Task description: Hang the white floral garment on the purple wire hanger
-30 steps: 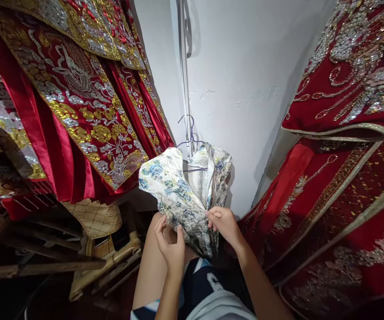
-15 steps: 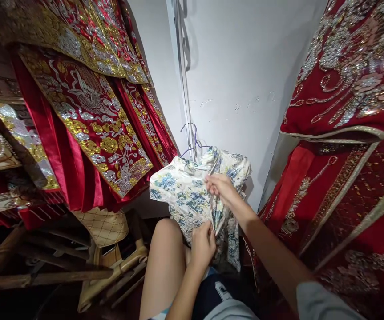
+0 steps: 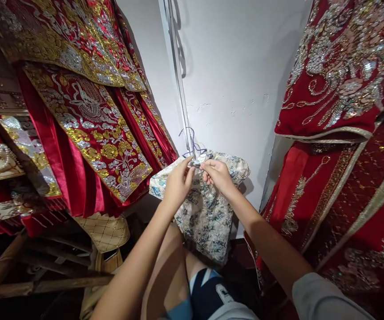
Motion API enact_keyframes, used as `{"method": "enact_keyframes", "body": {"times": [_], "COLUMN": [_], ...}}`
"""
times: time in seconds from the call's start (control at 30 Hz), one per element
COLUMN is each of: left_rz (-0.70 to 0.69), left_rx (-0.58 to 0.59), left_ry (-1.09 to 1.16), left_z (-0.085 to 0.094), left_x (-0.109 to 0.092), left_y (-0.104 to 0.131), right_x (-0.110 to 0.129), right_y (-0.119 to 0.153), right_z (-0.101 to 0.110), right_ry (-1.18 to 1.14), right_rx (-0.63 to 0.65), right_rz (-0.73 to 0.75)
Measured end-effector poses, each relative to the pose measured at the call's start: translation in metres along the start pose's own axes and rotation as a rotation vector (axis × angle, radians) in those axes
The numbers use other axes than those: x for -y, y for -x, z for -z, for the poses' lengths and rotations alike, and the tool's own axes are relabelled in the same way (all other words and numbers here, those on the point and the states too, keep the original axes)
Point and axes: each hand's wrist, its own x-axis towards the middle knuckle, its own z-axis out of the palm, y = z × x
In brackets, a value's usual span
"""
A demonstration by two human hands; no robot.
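Observation:
A white short-sleeved garment (image 3: pixel 205 218) with blue and green flowers hangs on a thin purple hanger (image 3: pixel 193 135) in front of me. My right hand (image 3: pixel 217 175) pinches the right side of its stand-up collar (image 3: pixel 196 162) between thumb and fingertips. On the other side of the neck opening, my left hand (image 3: pixel 178 180) reaches up to the collar, its thumb and index finger a little apart. My hands cover part of the neckline and upper chest, so any fastener there is hidden.
Red gowns with gold and silver embroidery (image 3: pixel 108 142) hang at left, above a bamboo frame (image 3: pixel 45 286). A beaded red gown (image 3: pixel 338 89) hangs at right. Behind the hanger, a narrow metal upright (image 3: pixel 175 58) runs along the white wall (image 3: pixel 245 58).
My left hand has let go of the garment's lower front edge and moved up to the collar. My right hand has risen from the chest to the collar, and the front now hangs flatter.

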Motion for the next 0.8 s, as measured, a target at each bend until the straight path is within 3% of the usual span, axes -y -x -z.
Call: {"method": "enact_keyframes", "body": {"times": [0.1, 0.2, 0.27, 0.37, 0.5, 0.57, 0.63, 0.8], "left_rz": [-0.136, -0.126, 0.021, 0.402, 0.689, 0.774, 0.845, 0.955], "left_rx": [0.050, -0.100, -0.296, -0.608, -0.679, -0.683, -0.686, -0.712], "left_ry": [-0.084, -0.077, 0.017, 0.301, 0.499, 0.588, 0.674, 0.900], "left_z": [-0.006, -0.005, 0.006, 0.032, 0.049, 0.041, 0.024, -0.030], "left_x": [-0.001, 0.001, 0.013, 0.054, 0.116, 0.130, 0.131, 0.095], "left_y": [-0.023, -0.028, -0.026, -0.018, 0.011, 0.032, 0.055, 0.109], "right_x": [-0.002, -0.027, -0.051, -0.081, -0.099, -0.103, -0.108, -0.123], "right_y": [-0.004, 0.007, 0.025, 0.059, 0.097, 0.107, 0.111, 0.111], "right_z": [-0.004, -0.005, -0.001, 0.007, 0.006, 0.000, -0.004, 0.010], "right_ry": [0.101, 0.259, 0.306, 0.240, 0.039, -0.016, -0.059, -0.145], "right_rx": [-0.088, -0.208, -0.217, -0.189, -0.062, -0.026, -0.039, -0.116], "right_rz": [0.093, 0.121, 0.042, -0.067, -0.149, -0.164, -0.183, -0.283]}}
